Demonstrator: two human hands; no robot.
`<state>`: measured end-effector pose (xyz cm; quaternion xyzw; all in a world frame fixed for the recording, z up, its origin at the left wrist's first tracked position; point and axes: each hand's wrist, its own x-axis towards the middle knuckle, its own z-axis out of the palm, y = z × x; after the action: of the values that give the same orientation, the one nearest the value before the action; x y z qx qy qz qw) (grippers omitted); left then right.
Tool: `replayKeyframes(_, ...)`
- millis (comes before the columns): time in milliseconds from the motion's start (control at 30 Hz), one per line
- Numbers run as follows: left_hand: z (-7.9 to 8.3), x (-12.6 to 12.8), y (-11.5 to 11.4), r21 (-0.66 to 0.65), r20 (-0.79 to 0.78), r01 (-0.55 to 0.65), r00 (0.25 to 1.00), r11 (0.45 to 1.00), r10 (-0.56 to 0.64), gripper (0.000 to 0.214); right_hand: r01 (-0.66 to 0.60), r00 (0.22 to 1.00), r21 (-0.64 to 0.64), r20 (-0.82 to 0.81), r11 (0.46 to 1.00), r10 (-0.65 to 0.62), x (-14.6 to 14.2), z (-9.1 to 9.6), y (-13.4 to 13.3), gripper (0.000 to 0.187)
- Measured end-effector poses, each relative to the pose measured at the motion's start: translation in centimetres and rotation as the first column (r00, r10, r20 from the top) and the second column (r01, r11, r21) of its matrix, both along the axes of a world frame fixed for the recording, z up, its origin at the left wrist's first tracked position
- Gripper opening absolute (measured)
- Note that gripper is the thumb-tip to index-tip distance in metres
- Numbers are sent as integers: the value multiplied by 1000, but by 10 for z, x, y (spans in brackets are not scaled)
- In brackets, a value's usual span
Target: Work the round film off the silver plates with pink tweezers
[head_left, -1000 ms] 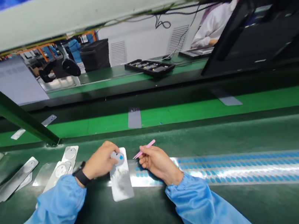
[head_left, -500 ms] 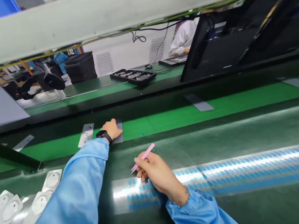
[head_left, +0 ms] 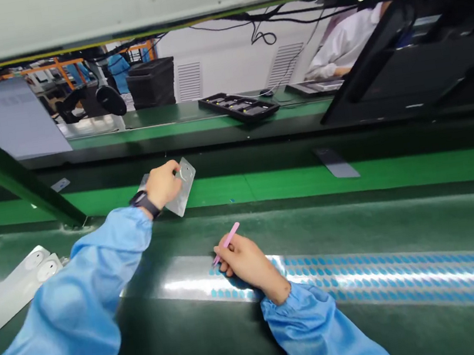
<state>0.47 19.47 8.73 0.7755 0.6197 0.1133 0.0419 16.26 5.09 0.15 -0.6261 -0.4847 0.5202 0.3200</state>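
My left hand (head_left: pixel 164 183), with a dark watch on its wrist, is closed on the edge of a flat, rounded-corner grey plate (head_left: pixel 185 190). The plate is tilted above the front edge of the bright green conveyor belt (head_left: pixel 274 187). Part of another plate (head_left: pixel 143 181) shows behind that hand. My right hand (head_left: pixel 246 261) pinches pink tweezers (head_left: pixel 230 236), their tips low over the left part of a shiny clear sheet. Rows of small blue round stickers (head_left: pixel 323 274) cover this sheet (head_left: pixel 181 278) on the dark green bench.
White pieces with round discs (head_left: pixel 21 281) lie at the left on the bench. A green post (head_left: pixel 13 169) slants up there. More flat plates (head_left: pixel 337 163) rest on the belt. Beyond are a black tray (head_left: pixel 239 107), dark monitors (head_left: pixel 425 66) and a person's white sleeve (head_left: pixel 344 43).
My left hand has picked up the plate from the belt, and it is now tilted. The tweezer tips have come down closer to the sticker sheet. The camera view has shifted.
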Motion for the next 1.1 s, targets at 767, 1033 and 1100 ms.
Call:
replayKeyframes(767, -92, -58, -164, -128, 276, 318, 921, 940, -274, 30, -15, 984, 27, -176, 1000, 20, 1, -3, 0, 30)
replayKeyframes(1033, -107, -55, -168, -126, 246, 397, 900, 909, -358, 35, -50, 998, 12, -36, 999, 50, -23, -11, -3, 23)
replayKeyframes(1100, -106, -54, -170, -124, 233, 399, 902, 909, -364, 34, -40, 999, -9, -10, 999, 40, -25, -14, -4, 22)
